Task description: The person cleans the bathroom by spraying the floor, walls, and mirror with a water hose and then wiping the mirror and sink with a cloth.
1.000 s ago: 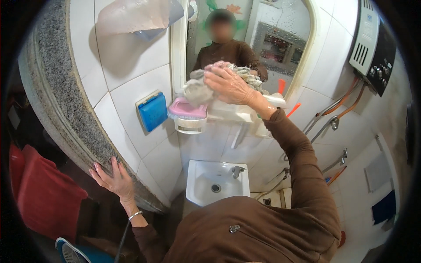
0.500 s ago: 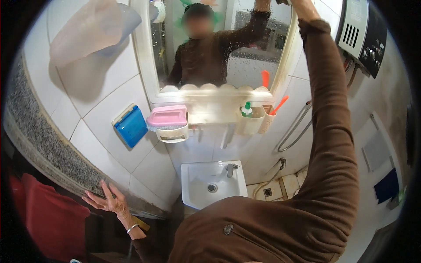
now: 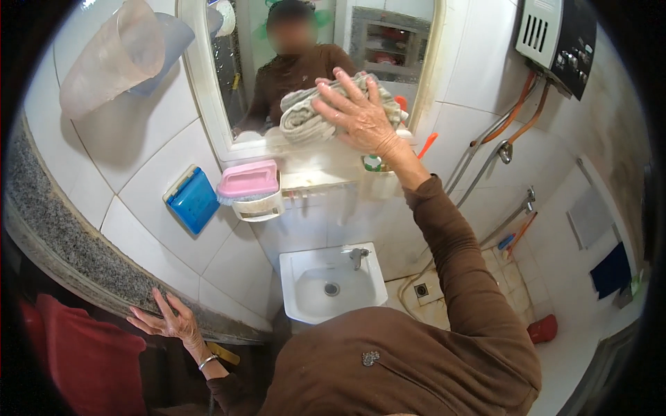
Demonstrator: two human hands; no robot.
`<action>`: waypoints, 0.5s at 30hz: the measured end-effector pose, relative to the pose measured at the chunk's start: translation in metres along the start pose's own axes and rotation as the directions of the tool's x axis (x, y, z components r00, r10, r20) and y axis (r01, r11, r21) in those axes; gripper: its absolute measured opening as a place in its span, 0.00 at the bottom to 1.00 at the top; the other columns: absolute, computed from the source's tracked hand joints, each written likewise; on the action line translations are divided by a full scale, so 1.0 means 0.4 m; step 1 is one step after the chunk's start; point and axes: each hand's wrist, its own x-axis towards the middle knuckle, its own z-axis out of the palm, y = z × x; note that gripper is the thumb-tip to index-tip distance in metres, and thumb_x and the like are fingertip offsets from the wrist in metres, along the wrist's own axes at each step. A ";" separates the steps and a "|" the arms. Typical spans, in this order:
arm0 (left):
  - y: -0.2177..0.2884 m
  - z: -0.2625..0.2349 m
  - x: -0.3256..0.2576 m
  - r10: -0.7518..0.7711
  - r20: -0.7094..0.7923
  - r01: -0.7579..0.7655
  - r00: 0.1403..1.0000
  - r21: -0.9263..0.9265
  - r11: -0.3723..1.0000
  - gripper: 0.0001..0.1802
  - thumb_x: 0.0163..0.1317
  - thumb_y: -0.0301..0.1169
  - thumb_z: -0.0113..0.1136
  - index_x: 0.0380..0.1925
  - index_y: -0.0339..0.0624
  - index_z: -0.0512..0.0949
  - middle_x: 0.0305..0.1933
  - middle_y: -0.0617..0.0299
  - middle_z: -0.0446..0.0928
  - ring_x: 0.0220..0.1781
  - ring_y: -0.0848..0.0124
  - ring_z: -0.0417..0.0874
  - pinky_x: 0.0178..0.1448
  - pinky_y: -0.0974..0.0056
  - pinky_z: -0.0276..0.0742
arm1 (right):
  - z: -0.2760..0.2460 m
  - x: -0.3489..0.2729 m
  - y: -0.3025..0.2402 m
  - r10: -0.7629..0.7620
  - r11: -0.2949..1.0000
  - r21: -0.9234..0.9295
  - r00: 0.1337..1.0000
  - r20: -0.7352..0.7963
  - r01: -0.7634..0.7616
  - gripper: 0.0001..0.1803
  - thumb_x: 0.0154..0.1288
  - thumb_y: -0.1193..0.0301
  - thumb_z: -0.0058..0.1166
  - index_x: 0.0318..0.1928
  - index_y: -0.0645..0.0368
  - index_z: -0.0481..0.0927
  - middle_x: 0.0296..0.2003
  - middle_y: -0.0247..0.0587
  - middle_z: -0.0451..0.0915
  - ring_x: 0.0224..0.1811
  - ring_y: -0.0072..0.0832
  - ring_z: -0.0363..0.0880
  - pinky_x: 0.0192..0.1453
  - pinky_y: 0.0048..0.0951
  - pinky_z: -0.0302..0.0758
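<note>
A folded grey-white cloth (image 3: 309,114) is pressed against the lower part of the mirror (image 3: 239,76). Over it lies my right hand (image 3: 364,118), fingers spread and the palm holding it to the glass. To the lower left, my left hand (image 3: 173,322) rests on the speckled stone edge (image 3: 90,253) of a doorway. Its fingers are stretched apart and grip nothing; a bracelet circles the wrist. My reflection shows in the glass, partly covered by the cloth.
Below the mirror sit a pink brush (image 3: 250,179) in a holder, cups with toiletries, and a white sink (image 3: 298,298) with a tap. A blue soap box (image 3: 194,200) hangs on the left wall. A water heater (image 3: 555,41) with pipes is at upper right.
My right hand has come down from the mirror's top right to its lower part, bringing the cloth into full view. My left hand stays on the stone edge. The view has shifted slightly.
</note>
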 end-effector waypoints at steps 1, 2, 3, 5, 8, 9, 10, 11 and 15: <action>0.000 -0.003 0.000 -0.001 0.005 0.001 1.000 -0.003 1.000 0.13 0.51 0.28 0.56 0.39 0.47 0.78 0.62 0.44 0.52 0.65 0.46 0.47 0.60 0.44 0.56 | 0.006 -0.011 -0.006 -0.011 0.999 0.039 1.000 0.003 0.010 0.36 0.36 0.70 0.59 0.53 0.41 0.65 0.61 0.29 0.56 0.65 0.36 0.48 0.59 0.53 0.48; -0.001 -0.007 0.000 -0.002 0.000 0.002 1.000 -0.011 1.000 0.13 0.51 0.28 0.56 0.39 0.47 0.78 0.62 0.44 0.52 0.65 0.46 0.47 0.60 0.44 0.56 | 0.014 -0.023 -0.011 -0.022 0.997 0.078 1.000 0.005 0.021 0.34 0.38 0.72 0.57 0.52 0.42 0.66 0.60 0.29 0.57 0.65 0.36 0.48 0.59 0.53 0.48; -0.004 -0.010 -0.002 -0.001 0.012 0.002 1.000 -0.024 1.000 0.13 0.51 0.29 0.56 0.40 0.47 0.78 0.62 0.44 0.53 0.65 0.46 0.47 0.60 0.45 0.57 | 0.015 -0.036 -0.019 -0.047 0.998 0.043 0.999 -0.006 0.047 0.30 0.40 0.73 0.54 0.50 0.43 0.69 0.59 0.29 0.58 0.64 0.36 0.49 0.59 0.52 0.47; -0.004 -0.010 -0.013 -0.006 0.017 0.007 1.000 -0.047 0.999 0.13 0.51 0.29 0.57 0.40 0.48 0.78 0.62 0.44 0.53 0.65 0.47 0.47 0.60 0.47 0.57 | 0.016 -0.050 -0.011 -0.109 0.991 0.070 0.991 -0.073 0.114 0.25 0.43 0.73 0.53 0.47 0.44 0.71 0.54 0.29 0.65 0.61 0.34 0.55 0.59 0.49 0.51; -0.018 -0.009 -0.039 0.023 0.035 -0.021 0.999 -0.045 0.999 0.14 0.51 0.29 0.58 0.40 0.49 0.78 0.62 0.45 0.53 0.64 0.47 0.47 0.60 0.48 0.57 | 0.020 -0.032 0.046 -0.312 0.947 0.065 0.949 -0.046 0.314 0.24 0.41 0.74 0.56 0.44 0.40 0.72 0.48 0.26 0.69 0.58 0.33 0.59 0.59 0.50 0.55; -0.030 -0.015 -0.043 0.027 0.048 -0.025 0.998 -0.034 0.999 0.14 0.51 0.30 0.58 0.40 0.50 0.78 0.62 0.45 0.53 0.64 0.47 0.47 0.60 0.48 0.57 | 0.008 0.003 0.072 -0.366 0.931 -0.025 0.928 -0.065 0.365 0.26 0.39 0.75 0.56 0.44 0.38 0.73 0.50 0.23 0.68 0.58 0.33 0.58 0.60 0.50 0.56; -0.030 -0.014 -0.046 0.033 0.065 -0.031 0.997 -0.032 0.999 0.14 0.51 0.30 0.58 0.41 0.50 0.78 0.62 0.46 0.52 0.64 0.47 0.47 0.60 0.48 0.58 | 0.017 0.042 0.140 -0.420 0.906 -0.130 0.892 -0.167 0.403 0.30 0.38 0.79 0.53 0.46 0.36 0.72 0.53 0.22 0.67 0.57 0.35 0.61 0.60 0.51 0.58; -0.051 -0.030 -0.039 0.047 0.084 -0.048 0.995 0.009 0.999 0.14 0.51 0.30 0.58 0.41 0.50 0.78 0.63 0.46 0.51 0.64 0.46 0.46 0.60 0.47 0.57 | -0.022 0.110 0.169 -0.412 0.899 -0.252 0.885 -0.215 0.358 0.35 0.34 0.83 0.49 0.48 0.38 0.72 0.54 0.26 0.67 0.55 0.39 0.64 0.58 0.52 0.59; -0.026 -0.005 -0.047 0.043 0.035 -0.041 0.998 -0.051 0.998 0.15 0.50 0.28 0.58 0.41 0.51 0.78 0.62 0.47 0.53 0.64 0.48 0.49 0.59 0.48 0.60 | -0.179 0.171 0.313 -0.005 0.984 0.173 0.981 -0.194 0.039 0.34 0.39 0.78 0.47 0.54 0.47 0.66 0.54 0.36 0.66 0.58 0.42 0.60 0.59 0.52 0.54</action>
